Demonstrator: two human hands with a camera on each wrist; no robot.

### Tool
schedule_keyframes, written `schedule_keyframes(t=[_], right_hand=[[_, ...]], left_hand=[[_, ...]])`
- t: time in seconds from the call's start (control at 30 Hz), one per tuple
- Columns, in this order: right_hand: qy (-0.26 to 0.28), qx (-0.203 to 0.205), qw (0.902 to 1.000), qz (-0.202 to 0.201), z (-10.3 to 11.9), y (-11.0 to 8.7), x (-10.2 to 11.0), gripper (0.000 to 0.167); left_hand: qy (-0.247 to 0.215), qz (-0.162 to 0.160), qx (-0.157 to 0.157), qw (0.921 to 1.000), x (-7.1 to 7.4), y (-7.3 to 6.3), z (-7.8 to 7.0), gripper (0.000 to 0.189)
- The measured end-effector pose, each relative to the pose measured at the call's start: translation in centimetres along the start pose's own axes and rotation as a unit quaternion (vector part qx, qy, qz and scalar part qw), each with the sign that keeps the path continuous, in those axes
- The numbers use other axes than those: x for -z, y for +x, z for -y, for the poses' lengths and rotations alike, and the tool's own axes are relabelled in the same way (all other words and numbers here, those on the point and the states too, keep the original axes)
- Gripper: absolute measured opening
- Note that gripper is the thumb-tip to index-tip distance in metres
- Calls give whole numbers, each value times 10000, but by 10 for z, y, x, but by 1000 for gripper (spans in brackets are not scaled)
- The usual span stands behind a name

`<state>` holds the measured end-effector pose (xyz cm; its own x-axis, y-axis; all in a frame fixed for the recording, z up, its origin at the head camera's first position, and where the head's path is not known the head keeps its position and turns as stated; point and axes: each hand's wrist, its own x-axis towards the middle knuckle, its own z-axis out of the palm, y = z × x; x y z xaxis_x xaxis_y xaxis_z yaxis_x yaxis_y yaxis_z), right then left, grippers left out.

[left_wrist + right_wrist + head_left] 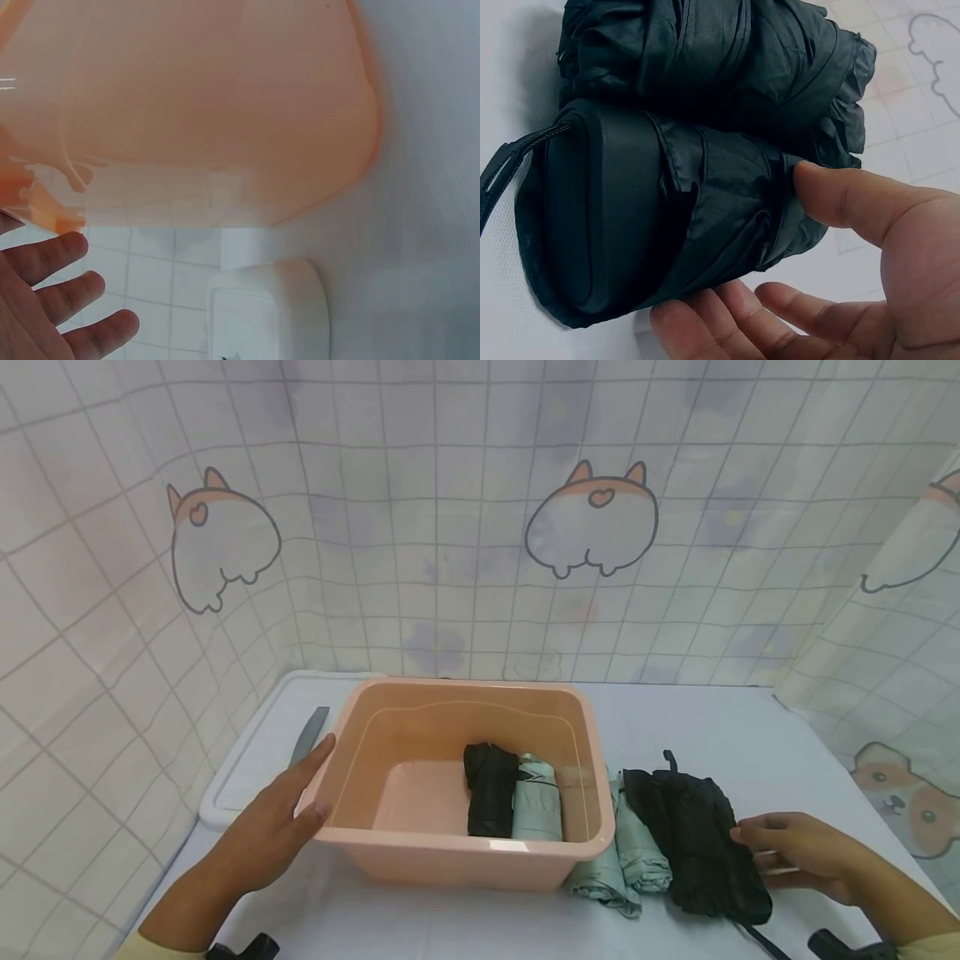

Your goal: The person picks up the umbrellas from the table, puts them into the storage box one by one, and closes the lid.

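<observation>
My left hand (pixel 262 827), fingers straight and spread, rests at the left side of a peach plastic basin (pixel 420 839). Inside the basin, a black folded umbrella (pixel 490 793) lies beside a pale green folded umbrella (pixel 537 806). On the right, my right hand (pixel 806 856) grips a black folding umbrella (pixel 727 195) with a wrist strap, thumb on top and fingers along its lower side. Another black folded umbrella (pixel 720 60) lies against it. Between these and the basin are two pale green folded umbrellas (pixel 603 885), partly hidden by the basin and the black ones.
A white tray or board (pixel 255 760) lies behind my left hand, with a grey blade-like piece (pixel 309 735) on it. The white table (pixel 697 718) meets a grid-patterned curtain (pixel 465 527) at the back and sides.
</observation>
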<state>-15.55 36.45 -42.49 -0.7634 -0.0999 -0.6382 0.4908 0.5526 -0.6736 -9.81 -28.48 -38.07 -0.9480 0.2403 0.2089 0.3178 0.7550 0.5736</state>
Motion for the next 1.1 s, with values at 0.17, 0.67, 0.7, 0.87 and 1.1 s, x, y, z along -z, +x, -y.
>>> schedule_keyframes(t=[0.17,0.67,0.7,0.87,1.1], right_hand=[[-47,-25,10000,-32,0,3,-3,82],[-307,-62,9995,-5,4,8,-8,76],[-313,-44,9995,3,4,8,-8,76],[-239,-35,9997,-10,6,7,-10,75],[-432,-74,9990,-106,7,7,-8,78]], left_hand=[[1,3,-45,10000,0,0,1,68],[40,24,38,10000,0,0,-1,68],[44,23,46,10000,0,0,-1,68],[59,5,50,10000,0,-1,-1,68],[155,24,182,9997,0,-1,-3,68]])
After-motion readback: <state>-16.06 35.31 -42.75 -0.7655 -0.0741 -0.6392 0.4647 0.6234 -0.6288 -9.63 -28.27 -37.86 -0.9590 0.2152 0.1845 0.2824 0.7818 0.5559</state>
